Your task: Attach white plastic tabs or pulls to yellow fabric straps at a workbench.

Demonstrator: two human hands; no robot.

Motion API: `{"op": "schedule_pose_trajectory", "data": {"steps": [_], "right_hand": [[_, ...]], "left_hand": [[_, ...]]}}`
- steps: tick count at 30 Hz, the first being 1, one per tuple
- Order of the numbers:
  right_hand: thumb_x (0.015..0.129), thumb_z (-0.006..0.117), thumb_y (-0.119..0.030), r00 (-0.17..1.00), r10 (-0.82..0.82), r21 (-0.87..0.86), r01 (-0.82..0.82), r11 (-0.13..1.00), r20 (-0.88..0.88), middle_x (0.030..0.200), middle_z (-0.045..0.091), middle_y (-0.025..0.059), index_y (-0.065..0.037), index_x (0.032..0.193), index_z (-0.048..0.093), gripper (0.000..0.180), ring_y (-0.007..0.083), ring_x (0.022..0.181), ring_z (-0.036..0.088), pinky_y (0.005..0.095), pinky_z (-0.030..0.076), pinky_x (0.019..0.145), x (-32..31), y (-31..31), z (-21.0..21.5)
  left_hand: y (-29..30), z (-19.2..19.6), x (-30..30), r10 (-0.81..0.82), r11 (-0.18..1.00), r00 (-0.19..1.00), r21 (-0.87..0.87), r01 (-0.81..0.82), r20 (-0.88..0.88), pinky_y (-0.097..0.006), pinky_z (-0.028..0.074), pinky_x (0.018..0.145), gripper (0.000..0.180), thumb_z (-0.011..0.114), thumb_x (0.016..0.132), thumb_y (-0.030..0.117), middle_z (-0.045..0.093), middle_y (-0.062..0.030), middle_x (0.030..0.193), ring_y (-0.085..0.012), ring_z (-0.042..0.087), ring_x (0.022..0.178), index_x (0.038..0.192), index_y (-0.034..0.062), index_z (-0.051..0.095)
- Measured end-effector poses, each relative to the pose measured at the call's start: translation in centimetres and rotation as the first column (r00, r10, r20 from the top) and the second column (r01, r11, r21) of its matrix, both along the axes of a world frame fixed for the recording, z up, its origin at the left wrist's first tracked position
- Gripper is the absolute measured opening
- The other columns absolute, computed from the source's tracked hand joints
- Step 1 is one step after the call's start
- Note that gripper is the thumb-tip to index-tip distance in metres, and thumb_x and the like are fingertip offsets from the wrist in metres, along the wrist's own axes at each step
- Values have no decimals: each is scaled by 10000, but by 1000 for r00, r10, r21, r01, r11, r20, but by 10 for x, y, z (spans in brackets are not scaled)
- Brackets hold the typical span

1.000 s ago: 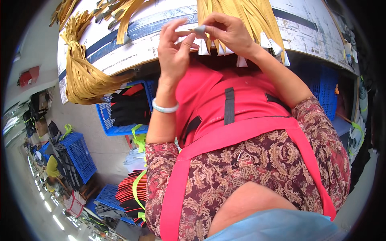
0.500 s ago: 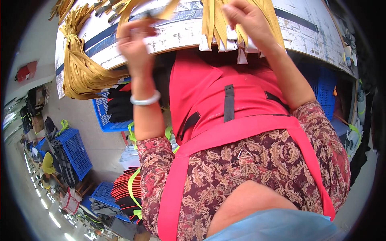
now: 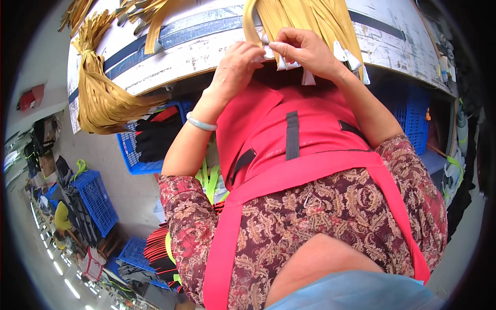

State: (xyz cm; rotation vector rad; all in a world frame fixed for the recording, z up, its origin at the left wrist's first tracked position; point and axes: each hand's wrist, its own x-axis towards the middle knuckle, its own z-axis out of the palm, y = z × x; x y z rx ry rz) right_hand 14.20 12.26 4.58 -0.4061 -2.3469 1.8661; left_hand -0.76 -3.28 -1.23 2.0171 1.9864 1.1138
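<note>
At the near edge of the table, my left hand (image 3: 238, 67) is closed in a pinch on the white end of a mustard-yellow strap (image 3: 250, 23), which curves away to the far side. Close beside it, my right hand (image 3: 308, 52) has thumb and forefinger pressed together at the same white end. A row of flat yellow straps (image 3: 330, 23) lies under and behind my hands, several white ends (image 3: 308, 77) hanging over the table edge. Whether my right fingers hold anything besides that end is hidden.
On the left, a tied bundle of yellow straps (image 3: 98, 108) droops over the corner of the white table (image 3: 191, 49). More loose straps (image 3: 155, 31) lie farther back. A blue crate (image 3: 139, 166) with black fabric stands below; another blue crate (image 3: 417, 121) is under the right side.
My left hand has moved right and nearer from the loose straps, bringing a strap to the row. My right hand has come down and nearer to meet it.
</note>
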Motion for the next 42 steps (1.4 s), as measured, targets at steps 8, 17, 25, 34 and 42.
{"op": "schedule_pose_trajectory", "data": {"steps": [8,17,25,34,42], "right_hand": [[978,588,-190,999,52,65,-52,997,0,913,608,25,5,1036,591,204,82,829,580,228,485,754,-11,-5,-10],[945,626,-105,972,-35,-64,20,998,-232,1063,563,35,-21,1127,552,214,109,980,577,256,473,908,-19,-12,10],[915,651,-71,983,79,-23,-84,996,-168,1019,533,4,-43,1102,556,212,59,814,538,210,472,743,-23,-7,4],[889,664,-35,977,113,47,-106,993,-183,951,577,-3,-30,1015,581,151,55,832,554,206,482,764,-26,-4,4],[876,684,-66,970,158,-239,-200,950,-184,847,607,15,-28,942,597,115,72,778,601,221,510,683,-27,12,18]], "left_hand": [[-2,19,-10,-76,997,808,22,77,584,-274,531,719,185,680,820,-42,671,-82,854,-162,658,784,998,-6,646],[-1,28,-18,-241,969,104,234,77,965,-308,466,928,80,600,944,48,610,-64,1075,-160,585,1011,1012,7,612],[-3,25,-17,-213,974,30,210,88,976,-280,481,906,73,607,940,51,632,-47,1011,-131,599,957,996,6,625],[0,17,-13,-270,954,-106,281,104,957,-285,459,932,112,596,951,75,614,-55,1050,-148,588,1011,1052,24,594],[5,40,-15,-128,989,166,114,92,978,-262,524,796,113,733,818,4,690,-43,866,-125,652,811,905,7,661]]}}
